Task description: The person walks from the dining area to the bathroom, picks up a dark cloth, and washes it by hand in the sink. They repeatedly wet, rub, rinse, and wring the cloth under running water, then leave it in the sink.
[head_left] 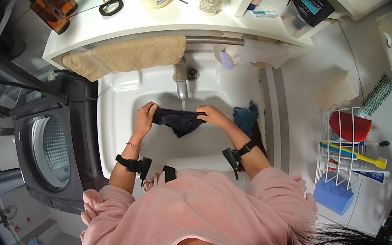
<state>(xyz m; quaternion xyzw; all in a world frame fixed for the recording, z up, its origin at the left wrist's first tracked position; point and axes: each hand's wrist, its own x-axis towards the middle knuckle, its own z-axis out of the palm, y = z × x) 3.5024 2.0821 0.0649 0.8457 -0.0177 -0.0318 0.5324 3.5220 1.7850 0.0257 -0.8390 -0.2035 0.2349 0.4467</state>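
Stretched between both hands is a dark, wet-looking cloth (181, 120), held over the basin of a white sink (114, 96). My left hand (145, 117) pinches its left end between thumb and fingers. The opposite end is gripped by my right hand (213, 115). Just behind the cloth, a thin stream of water falls from the chrome faucet (181, 83). The cloth's middle sags toward the basin floor. A bunched blue cloth (246, 117) lies on the sink's right rim, near my right forearm.
A tan towel (128, 57) hangs on a rail behind the sink. To the left stands a top-loading washing machine (72, 139) with its lid up. Bottles and jars line a white shelf (131, 23). A white wire rack (337, 148) with toothbrushes is on the right wall.
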